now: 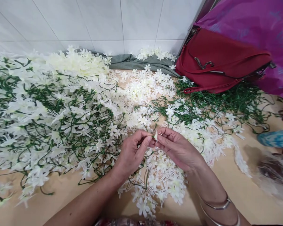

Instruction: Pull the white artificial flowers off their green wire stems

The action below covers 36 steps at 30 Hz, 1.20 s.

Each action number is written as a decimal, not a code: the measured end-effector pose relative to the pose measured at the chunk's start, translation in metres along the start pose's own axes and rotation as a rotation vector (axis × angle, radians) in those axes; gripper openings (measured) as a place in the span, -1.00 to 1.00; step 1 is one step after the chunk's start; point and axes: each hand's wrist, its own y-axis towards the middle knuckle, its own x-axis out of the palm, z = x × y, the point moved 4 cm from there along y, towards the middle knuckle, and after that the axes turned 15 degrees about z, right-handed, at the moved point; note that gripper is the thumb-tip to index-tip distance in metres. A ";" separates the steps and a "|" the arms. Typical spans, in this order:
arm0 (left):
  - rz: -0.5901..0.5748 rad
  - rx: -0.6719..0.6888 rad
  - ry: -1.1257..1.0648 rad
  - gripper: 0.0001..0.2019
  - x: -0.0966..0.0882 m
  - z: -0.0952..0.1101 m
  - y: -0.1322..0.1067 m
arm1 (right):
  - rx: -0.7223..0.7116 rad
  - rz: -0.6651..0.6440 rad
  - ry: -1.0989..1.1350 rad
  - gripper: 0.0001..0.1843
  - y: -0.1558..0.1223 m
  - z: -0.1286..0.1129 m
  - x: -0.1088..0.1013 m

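Observation:
My left hand (134,149) and my right hand (176,146) meet in the middle, above a heap of white artificial flowers. Between the fingertips of my right hand is a small white flower (156,137). The thumb and forefinger of my left hand pinch the green stem (153,136) right beside it; most of that stem is hidden by the fingers. Loose white blossoms (165,175) lie just below my hands. A big pile of white flowers with green stems (68,116) spreads out on the left.
Bare green stems (240,100) lie at the right, beneath a red handbag (221,62). Behind it hangs a purple cloth (271,37). A grey cloth (132,61) runs along the white tiled wall (106,22). A clear plastic bag (277,172) sits at the right edge.

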 end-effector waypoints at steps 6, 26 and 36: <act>-0.003 0.044 0.045 -0.83 -0.001 0.006 0.000 | -0.082 0.060 -0.076 -0.66 0.000 0.002 -0.001; -0.025 0.120 0.124 -0.83 -0.002 0.013 0.000 | -0.152 0.023 -0.166 -0.68 -0.005 -0.008 0.000; 0.365 0.105 -0.172 -0.87 -0.028 0.046 0.004 | -0.791 0.370 -0.671 -0.89 0.001 -0.031 -0.022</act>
